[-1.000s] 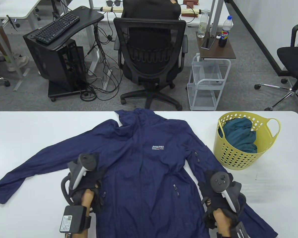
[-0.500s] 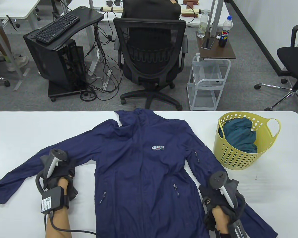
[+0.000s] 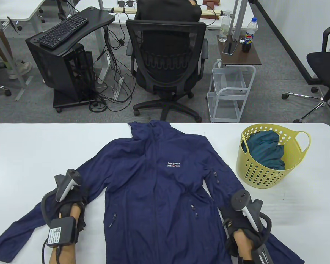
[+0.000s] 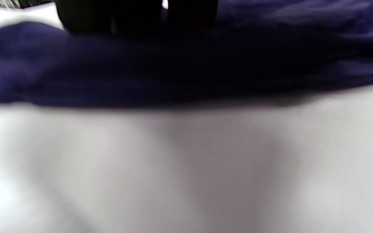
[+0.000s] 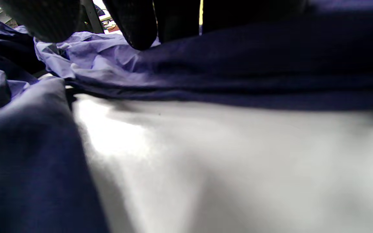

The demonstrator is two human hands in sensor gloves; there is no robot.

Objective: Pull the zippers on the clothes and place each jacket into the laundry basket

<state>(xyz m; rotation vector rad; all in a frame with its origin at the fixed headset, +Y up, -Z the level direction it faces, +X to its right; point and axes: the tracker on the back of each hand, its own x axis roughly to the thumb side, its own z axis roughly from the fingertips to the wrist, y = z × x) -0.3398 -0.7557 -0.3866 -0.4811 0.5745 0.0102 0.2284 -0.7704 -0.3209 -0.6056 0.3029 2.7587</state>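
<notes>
A navy jacket [image 3: 159,192] lies front up on the white table [image 3: 44,148], its front zipper closed up to the collar. My left hand [image 3: 74,195] grips the jacket's left sleeve [image 3: 22,231], which slants toward the near edge. In the left wrist view, dark fingers [image 4: 134,16] come down onto the blurred sleeve fabric [image 4: 186,64]. My right hand [image 3: 232,213] holds the right sleeve [image 3: 280,247] beside the jacket's hem. In the right wrist view, its fingers [image 5: 134,26] sit on the sleeve [image 5: 254,64], which is raised slightly off the table. The yellow laundry basket [image 3: 266,178] stands at the right.
A teal garment [image 3: 265,152] lies inside the basket. Beyond the table's far edge stand a black office chair [image 3: 165,63], a white wire cart [image 3: 228,90] and a computer stand [image 3: 63,63]. Bare table shows to the left of the jacket and in front of the basket.
My left hand moved off the jacket's body out to the left sleeve, then drew that sleeve down toward the near edge. The collar flattened. My right hand has barely moved.
</notes>
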